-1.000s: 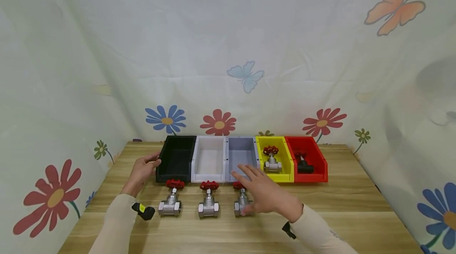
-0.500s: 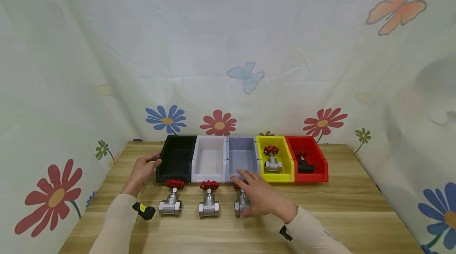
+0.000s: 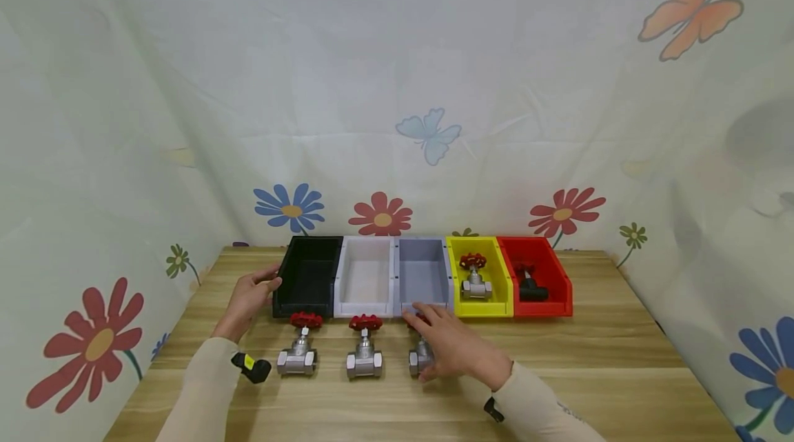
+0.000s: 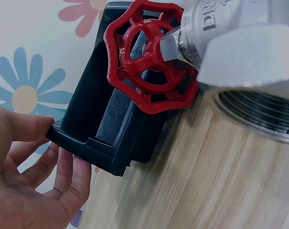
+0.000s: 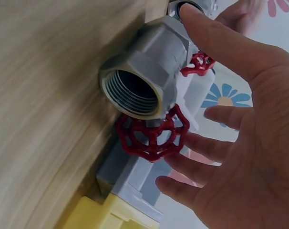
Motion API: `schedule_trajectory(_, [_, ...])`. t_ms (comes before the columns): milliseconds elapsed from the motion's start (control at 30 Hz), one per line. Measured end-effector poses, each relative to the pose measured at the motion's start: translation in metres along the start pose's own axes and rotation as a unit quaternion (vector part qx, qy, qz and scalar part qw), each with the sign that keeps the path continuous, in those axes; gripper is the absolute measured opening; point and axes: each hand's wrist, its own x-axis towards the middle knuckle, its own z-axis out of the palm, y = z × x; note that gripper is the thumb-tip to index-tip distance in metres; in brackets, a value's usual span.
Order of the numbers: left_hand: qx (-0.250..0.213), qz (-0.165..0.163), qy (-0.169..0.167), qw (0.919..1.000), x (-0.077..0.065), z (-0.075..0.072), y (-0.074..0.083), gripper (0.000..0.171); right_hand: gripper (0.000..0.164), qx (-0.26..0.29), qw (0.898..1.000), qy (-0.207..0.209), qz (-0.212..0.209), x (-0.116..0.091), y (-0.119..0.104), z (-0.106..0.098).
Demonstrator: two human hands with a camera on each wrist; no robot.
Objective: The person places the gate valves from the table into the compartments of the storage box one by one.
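My left hand (image 3: 247, 298) grips the left edge of the black bin (image 3: 304, 309); in the left wrist view its thumb (image 4: 36, 126) lies on the rim and the other fingers bend beneath. My right hand (image 3: 460, 345) is spread over the rightmost gate valve (image 3: 419, 358), a steel body with a red handwheel, partly hiding it. From the right wrist, the fingers (image 5: 192, 167) look loosely extended beside that handwheel (image 5: 153, 136), not closed round it; whether a fingertip touches it I cannot tell. Two similar valves, a left one (image 3: 297, 359) and a middle one (image 3: 364, 360), stand in the same row.
Joined to the black bin in a row are a white bin (image 3: 362, 309), a grey bin (image 3: 406, 304), a yellow bin (image 3: 459, 307) and a red bin (image 3: 558, 307). One red-wheeled valve (image 3: 475, 287) sits in the yellow bin, a black-bodied valve (image 3: 531, 289) in the red.
My right hand has moved slightly left and lower, closer over the rightmost valve. The left hand keeps its place on the black bin.
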Motion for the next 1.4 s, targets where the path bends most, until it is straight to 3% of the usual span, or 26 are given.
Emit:
schedule_trajectory(833, [0.004, -0.002, 0.001, 1.0, -0.002, 0.0, 0.0, 0.053, 0.106, 0.025, 0.999, 0.009, 0.02, 0.008, 0.005, 0.016])
schedule_trajectory(1067, [0.003, 0.001, 0.004, 1.0, 0.0, -0.001, -0.001, 0.052, 0.111, 0.017, 1.0, 0.017, 0.015, 0.01, 0.006, 0.019])
schedule_trajectory(1400, [0.002, 0.002, 0.006, 1.0, 0.001, 0.0, -0.002, 0.053, 0.104, 0.006, 1.0, 0.026, 0.014, 0.01, 0.006, 0.021])
